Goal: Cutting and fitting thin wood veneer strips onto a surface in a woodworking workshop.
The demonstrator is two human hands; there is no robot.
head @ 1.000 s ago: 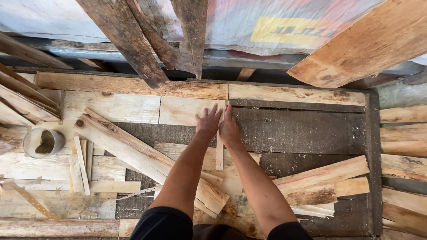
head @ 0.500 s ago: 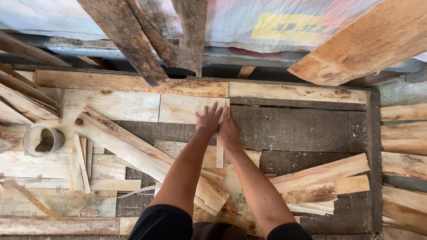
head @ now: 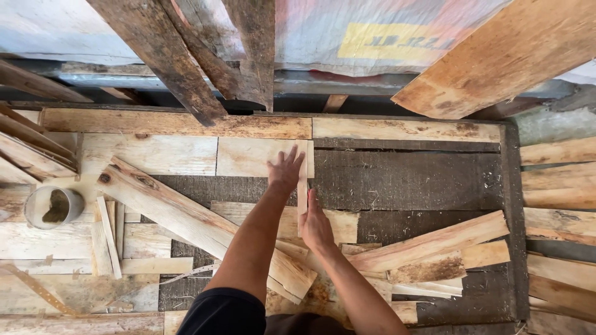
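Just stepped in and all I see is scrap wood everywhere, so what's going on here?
A person leans over a dark work surface strewn with pale wooden offcuts. Their left hand lies flat, fingers spread, on a pale flat wooden panel, while the right hand rests against the lower end of a thin narrow pale wood strip set lengthwise along that panel's right edge. A long diagonal wooden plank lies to the left, and a small round grey pot stands beyond it.

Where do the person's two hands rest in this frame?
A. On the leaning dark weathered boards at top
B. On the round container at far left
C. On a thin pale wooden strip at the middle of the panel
C: the left hand lies flat beside the narrow pale wooden strip, and the right hand touches its lower end, on the wooden panel.
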